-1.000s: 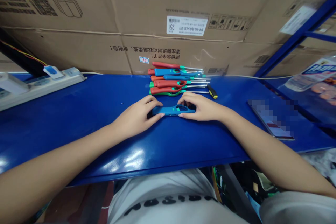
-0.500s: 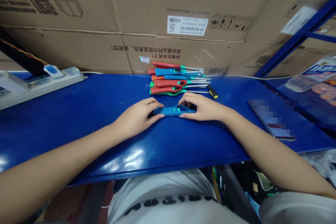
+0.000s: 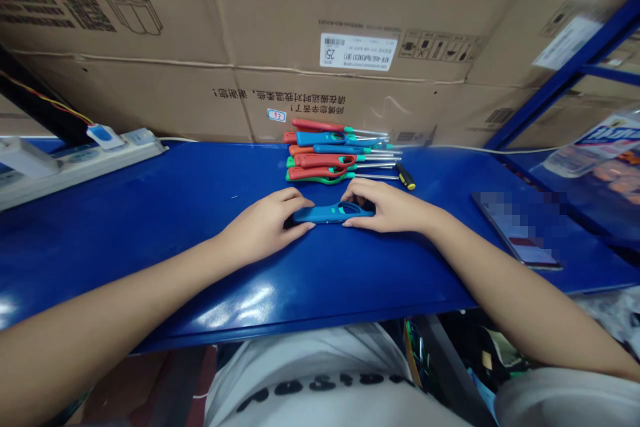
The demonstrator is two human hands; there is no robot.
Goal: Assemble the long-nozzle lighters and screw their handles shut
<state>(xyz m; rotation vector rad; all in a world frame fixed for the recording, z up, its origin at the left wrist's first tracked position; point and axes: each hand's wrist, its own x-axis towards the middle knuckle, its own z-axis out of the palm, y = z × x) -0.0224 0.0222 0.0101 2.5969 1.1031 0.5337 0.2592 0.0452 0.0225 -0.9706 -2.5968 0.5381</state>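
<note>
A blue gas lighter (image 3: 326,213) with a turquoise trigger lies lengthwise between my hands, low over the blue shelf top. My left hand (image 3: 273,223) grips its left end between thumb and fingers. Around the trigger end, my right hand (image 3: 383,207) is closed, with fingertips at the loop. No metal tube shows on this lighter; its right end is partly covered by my right hand. Just beyond lies a stack of lighters in red, blue, orange and green, a red lighter (image 3: 320,172) nearest, metal tubes pointing right. A black and yellow screwdriver (image 3: 405,177) rests by the tube tips.
Large cardboard boxes (image 3: 165,93) stand along the back. A white power strip (image 3: 80,163) with plugs is at the left. To the right lie a phone (image 3: 515,230) and, past a blue metal post (image 3: 555,73), a clear plastic package (image 3: 600,147). A tiny pin-like piece (image 3: 235,197) lies left.
Both hands keep the same hold on the blue lighter. The whole view has shifted very slightly; nothing else visibly differs.
</note>
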